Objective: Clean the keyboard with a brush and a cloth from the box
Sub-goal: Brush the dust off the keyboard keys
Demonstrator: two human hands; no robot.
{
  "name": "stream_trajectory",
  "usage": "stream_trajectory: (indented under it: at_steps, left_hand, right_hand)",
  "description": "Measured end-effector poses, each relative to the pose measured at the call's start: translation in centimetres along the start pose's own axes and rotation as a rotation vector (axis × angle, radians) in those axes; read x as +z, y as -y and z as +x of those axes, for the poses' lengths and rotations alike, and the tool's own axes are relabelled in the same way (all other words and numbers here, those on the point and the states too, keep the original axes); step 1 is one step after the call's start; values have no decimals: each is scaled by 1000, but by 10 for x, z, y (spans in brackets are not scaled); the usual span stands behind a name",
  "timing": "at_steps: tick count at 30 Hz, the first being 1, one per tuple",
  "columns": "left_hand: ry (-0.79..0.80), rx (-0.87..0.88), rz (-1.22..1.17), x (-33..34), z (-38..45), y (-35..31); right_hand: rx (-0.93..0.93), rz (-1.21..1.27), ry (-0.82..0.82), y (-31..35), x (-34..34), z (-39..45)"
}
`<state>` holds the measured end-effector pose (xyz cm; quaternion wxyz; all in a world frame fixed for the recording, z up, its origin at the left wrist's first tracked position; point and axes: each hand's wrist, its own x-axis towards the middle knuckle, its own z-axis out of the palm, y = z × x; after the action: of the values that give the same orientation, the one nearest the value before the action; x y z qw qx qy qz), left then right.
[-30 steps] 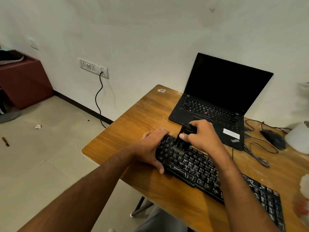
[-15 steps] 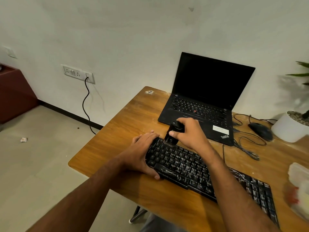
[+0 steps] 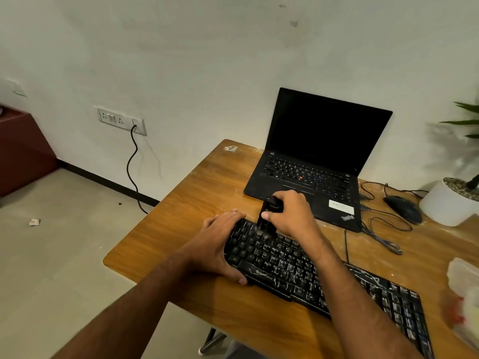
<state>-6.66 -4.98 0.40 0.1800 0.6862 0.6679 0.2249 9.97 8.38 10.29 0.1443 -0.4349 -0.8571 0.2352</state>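
Right now my right hand [image 3: 290, 216] curls around a black brush [image 3: 268, 218], thumb pressed on its near side, and the bristle end sits on the far left keys of the black keyboard [image 3: 311, 275]. That keyboard lies slantwise across the wooden table [image 3: 207, 193], its left end toward the table's middle and its right end running out toward the lower right corner. My left hand [image 3: 220, 244] clasps the keyboard's left end: the fingers lie over the far corner while the thumb hooks along the front edge, touching the wrist rest.

Just behind my right hand stands an open black ThinkPad laptop [image 3: 318, 156], screen dark, its front edge close to the brush handle and partly hidden by my knuckles. A thin cable [image 3: 346, 244] leaves the keyboard's far edge, running toward the laptop's near right corner. To the laptop's right lie a black mouse [image 3: 403, 208] and a loop of dark cord [image 3: 383, 237], and past them a white plant pot [image 3: 445, 206] with green leaves. At the right edge, near the keyboard's right end, sits a blurred clear plastic box [image 3: 464, 294]; something red and pale shows in it, though I cannot tell what. On the wall to the left a socket strip [image 3: 120, 120] has 1 black cable [image 3: 132, 167] hanging down to the floor.
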Motion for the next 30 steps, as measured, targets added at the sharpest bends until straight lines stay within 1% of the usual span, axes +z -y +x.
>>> stream_trajectory:
  at_steps: [5,8,10,13,15,17,19,23,24,26,28,30]
  left_hand:
    - [-6,2,3,0,0,0]
    - [-12,5,0,1,0,0]
    - [-14,5,-2,1,0,1]
    - [-19,9,-3,-1,0,0]
    - [-21,9,-3,-1,0,1]
    - [-16,6,-5,0,0,0]
    - [-13,1,-6,0,0,0]
    - [-7,-6,-7,-1,0,-1]
    - [-6,-8,-7,-2,0,-2]
    - [-4,-11,-7,-2,0,-3]
    - [-7,-13,-7,-2,0,-3]
    - [-6,-16,-6,-2,-1,-2]
  right_hand:
    - [15,-3,-111,-4,0,4]
    - [-16,29,-38,-4,0,0]
    - [-13,-3,-1,-6,3,-3]
    - [5,10,-72,-9,3,-1]
    - [-15,28,-104,-6,0,0]
    - [-38,55,-55,-4,-2,-2]
    - [-58,24,38,0,0,-9]
    - [-41,20,173,-2,-7,-9]
    - [-30,69,177,-2,-10,-7]
    - [-13,173,127,-2,-12,-4]
    - [-7,166,91,0,-8,-5]
    - [0,124,125,-1,-1,-8]
